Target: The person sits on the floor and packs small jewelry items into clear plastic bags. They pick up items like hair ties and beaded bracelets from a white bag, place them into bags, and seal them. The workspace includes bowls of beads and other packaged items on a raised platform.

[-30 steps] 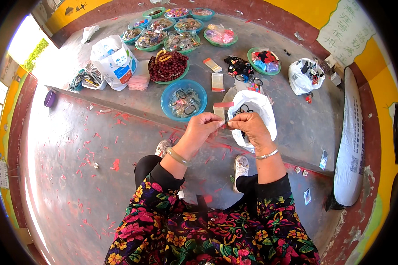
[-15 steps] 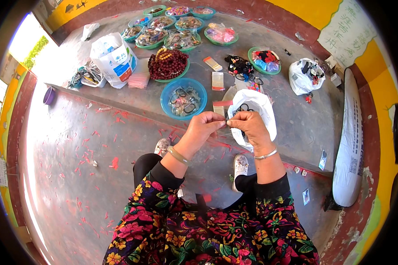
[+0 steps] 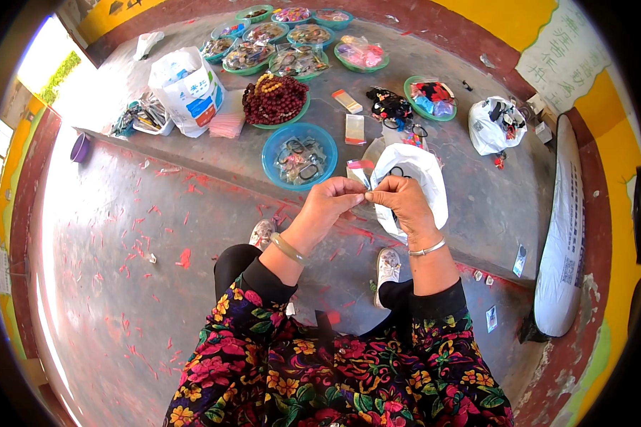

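In front of me my left hand (image 3: 329,203) and my right hand (image 3: 406,203) meet with fingertips pinched together. Between them they grip a small clear plastic bag (image 3: 362,169) with a pinkish-red strip, which sticks up beyond the fingers. Whatever it contains is too small to make out. Just behind my right hand stands an open white plastic bag (image 3: 432,186) with black rings, like hair ties (image 3: 396,171), inside. To the left of the small bag is a blue basin (image 3: 268,165) holding packets of dark rings.
Dark red bead strands (image 3: 276,103) fill a green basin beyond. Several basins of packaged goods stand at the back, near a large white bag (image 3: 192,99). A raised concrete edge (image 3: 207,178) crosses the floor. Red scraps litter the lower floor. A long wrapped roll (image 3: 559,235) stands right.
The small bag's strip has tilted and the bag now stands more upright above my pinched fingers. Both hands stay together in nearly the same place; the view has shifted slightly.
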`<state>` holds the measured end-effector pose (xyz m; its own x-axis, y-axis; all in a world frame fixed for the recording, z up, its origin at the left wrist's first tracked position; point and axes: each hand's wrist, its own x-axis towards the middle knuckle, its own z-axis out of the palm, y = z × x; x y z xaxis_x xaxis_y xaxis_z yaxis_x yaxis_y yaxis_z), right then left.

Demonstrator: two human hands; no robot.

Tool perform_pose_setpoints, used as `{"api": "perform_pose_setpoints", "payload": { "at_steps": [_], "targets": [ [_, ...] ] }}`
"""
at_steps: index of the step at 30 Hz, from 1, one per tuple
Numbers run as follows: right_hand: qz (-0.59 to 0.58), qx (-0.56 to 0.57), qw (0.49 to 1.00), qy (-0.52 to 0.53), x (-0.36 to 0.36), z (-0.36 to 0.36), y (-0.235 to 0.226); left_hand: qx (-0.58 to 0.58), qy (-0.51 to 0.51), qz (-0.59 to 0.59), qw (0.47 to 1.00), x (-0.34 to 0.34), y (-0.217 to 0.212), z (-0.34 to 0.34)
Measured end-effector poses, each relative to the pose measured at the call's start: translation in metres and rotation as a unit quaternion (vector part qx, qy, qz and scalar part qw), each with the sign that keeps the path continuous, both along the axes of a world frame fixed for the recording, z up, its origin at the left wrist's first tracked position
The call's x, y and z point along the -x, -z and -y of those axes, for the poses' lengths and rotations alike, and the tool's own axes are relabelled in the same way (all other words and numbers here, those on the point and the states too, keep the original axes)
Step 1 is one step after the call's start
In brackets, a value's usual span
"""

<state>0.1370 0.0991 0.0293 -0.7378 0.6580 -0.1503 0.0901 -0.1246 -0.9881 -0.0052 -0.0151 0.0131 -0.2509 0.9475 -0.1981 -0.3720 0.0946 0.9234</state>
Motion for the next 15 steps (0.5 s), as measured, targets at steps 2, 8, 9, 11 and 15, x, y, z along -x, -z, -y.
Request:
{"api": "perform_pose_setpoints", "payload": {
  "at_steps": [2,8,9,11,15],
  "targets": [
    [0.005,-0.008,1.0,0.001,0.001,0.001,0.0,-0.002,0.004,0.008,1.0,0.001,0.002,0.0],
    [0.049,-0.092,0.995,-0.008,0.001,0.0,0.003,-0.034,-0.012,0.088,0.995,0.003,-0.004,0.003],
    [0.055,-0.102,0.993,-0.009,0.001,0.001,0.0,-0.034,-0.016,0.092,0.995,0.003,-0.006,0.003],
    [0.065,-0.12,0.991,-0.011,0.003,0.004,-0.005,-0.032,-0.026,0.1,0.994,0.003,-0.008,0.004],
    [0.063,-0.138,0.988,-0.007,0.003,0.003,-0.001,-0.031,-0.042,0.102,0.993,0.003,-0.003,0.002]
  ]
}}
